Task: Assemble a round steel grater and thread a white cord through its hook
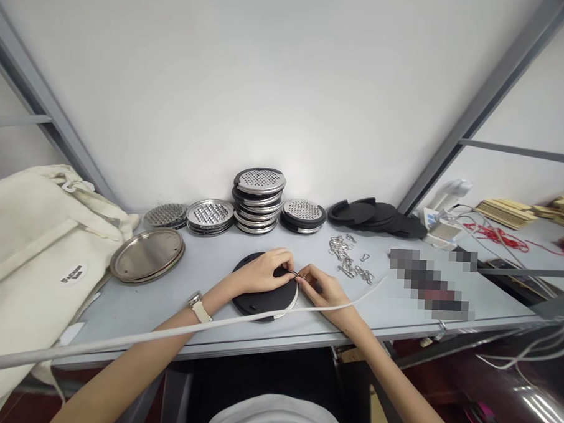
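A black round disc with a metal rim [259,295] lies on the grey table in front of me. My left hand [264,270] rests on top of it, fingers pinched together at its right edge. My right hand [322,288] pinches a small metal clip [294,274] at that same edge, fingertips almost touching those of the left. A watch sits on my left wrist. A white cable [164,334] runs across both forearms.
Several stacked perforated metal discs [258,199] stand at the back, with more [209,214] beside them and a plain metal lid [147,255] at left. Loose metal clips [349,261] lie right of my hands, black foam discs [375,214] behind. A cream canvas bag [33,238] fills the left.
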### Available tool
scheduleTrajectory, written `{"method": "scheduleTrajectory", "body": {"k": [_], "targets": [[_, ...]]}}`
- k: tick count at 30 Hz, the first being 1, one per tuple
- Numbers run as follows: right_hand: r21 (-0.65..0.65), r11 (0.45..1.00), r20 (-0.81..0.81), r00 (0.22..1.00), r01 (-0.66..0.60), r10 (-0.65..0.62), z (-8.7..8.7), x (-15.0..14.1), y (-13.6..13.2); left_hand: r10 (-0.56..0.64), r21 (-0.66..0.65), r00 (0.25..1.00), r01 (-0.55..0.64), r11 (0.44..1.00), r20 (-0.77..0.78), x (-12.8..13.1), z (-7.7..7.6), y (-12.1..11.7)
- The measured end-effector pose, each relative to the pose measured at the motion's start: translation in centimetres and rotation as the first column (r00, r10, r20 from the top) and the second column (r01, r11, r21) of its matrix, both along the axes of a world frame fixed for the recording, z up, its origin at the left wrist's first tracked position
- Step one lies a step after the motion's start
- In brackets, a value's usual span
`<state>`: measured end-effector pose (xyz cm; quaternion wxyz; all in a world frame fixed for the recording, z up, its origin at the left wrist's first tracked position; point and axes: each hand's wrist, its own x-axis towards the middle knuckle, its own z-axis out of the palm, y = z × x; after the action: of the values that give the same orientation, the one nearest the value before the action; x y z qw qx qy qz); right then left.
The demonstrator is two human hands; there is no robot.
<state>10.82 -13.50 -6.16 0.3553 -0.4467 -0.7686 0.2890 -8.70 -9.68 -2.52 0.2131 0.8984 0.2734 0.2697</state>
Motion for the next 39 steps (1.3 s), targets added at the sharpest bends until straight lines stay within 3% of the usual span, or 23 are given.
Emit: {"method": "scheduleTrajectory", "body": {"k": [7, 15, 22, 39], "targets": [[0.016, 1.0, -0.02, 1.0, 0.013, -0.012, -0.02, 0.0, -0.06, 0.039, 0.025, 0.999, -0.039, 0.999, -0.01, -0.01, -0.31, 0.12], [0.005, 1.0, -0.041, 0.999, 0.025, -0.025, -0.34, 0.01, 0.33, 0.111, 0.145, 0.993, -0.104, 0.984, -0.037, 0.1, -0.39, 0.37], [0.001, 1.0, -0.034, 0.999, -0.002, 0.002, -0.63, -0.12, 0.61, 0.152, 0.155, 0.988, -0.145, 0.977, -0.032, 0.05, -0.44, 0.5], [-0.012, 1.0, -0.014, 1.0, 0.004, -0.004, -0.45, -0.05, 0.41, 0.046, 0.116, 0.999, -0.042, 0.992, -0.03, 0.05, -0.1, 0.08]]}}
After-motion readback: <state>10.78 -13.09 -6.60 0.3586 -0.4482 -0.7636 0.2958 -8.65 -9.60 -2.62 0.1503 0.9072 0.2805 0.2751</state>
